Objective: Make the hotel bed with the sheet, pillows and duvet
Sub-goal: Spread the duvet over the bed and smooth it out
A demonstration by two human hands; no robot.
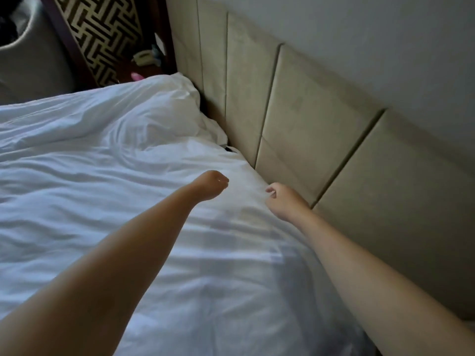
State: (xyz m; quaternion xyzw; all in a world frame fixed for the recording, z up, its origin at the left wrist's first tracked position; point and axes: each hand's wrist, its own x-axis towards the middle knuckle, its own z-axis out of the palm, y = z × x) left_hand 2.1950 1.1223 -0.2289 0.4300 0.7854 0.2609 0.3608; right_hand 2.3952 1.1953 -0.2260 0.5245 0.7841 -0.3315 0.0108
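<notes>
Arms out over duvet (102, 176), by headboard (308, 124). Right hand (280, 199) — grip pinches duvet edge. Left hand (213, 185) curled over duvet — cannot tell if its grip holds anything.

The left forearm (115, 265) at 7 o'clock and the right forearm (372, 273) at 4 o'clock are bare along all their visible length. The left hand (210, 186) shows a tiny bright glint at its fingers, perhaps a polished nail. The right hand (281, 199) is blurred.
</notes>
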